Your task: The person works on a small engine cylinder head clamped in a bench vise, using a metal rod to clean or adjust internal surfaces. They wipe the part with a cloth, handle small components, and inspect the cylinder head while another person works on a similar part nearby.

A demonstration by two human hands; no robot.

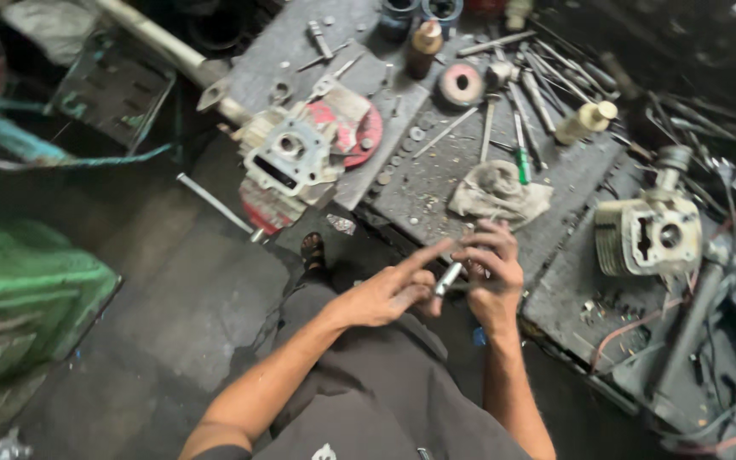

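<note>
My two hands meet above my lap, in front of a low metal workbench. A small shiny metal pin sits between them. My left hand has its fingers closed on the pin's lower end, index finger stretched out. My right hand curls over the pin's upper end. A dirty grey rag lies on the bench just beyond my hands.
An engine cylinder head hangs at the bench's left edge. A finned engine cylinder stands at the right. Screwdrivers, wrenches, washers, a brown bottle and a round disc litter the bench. A green crate stands at left.
</note>
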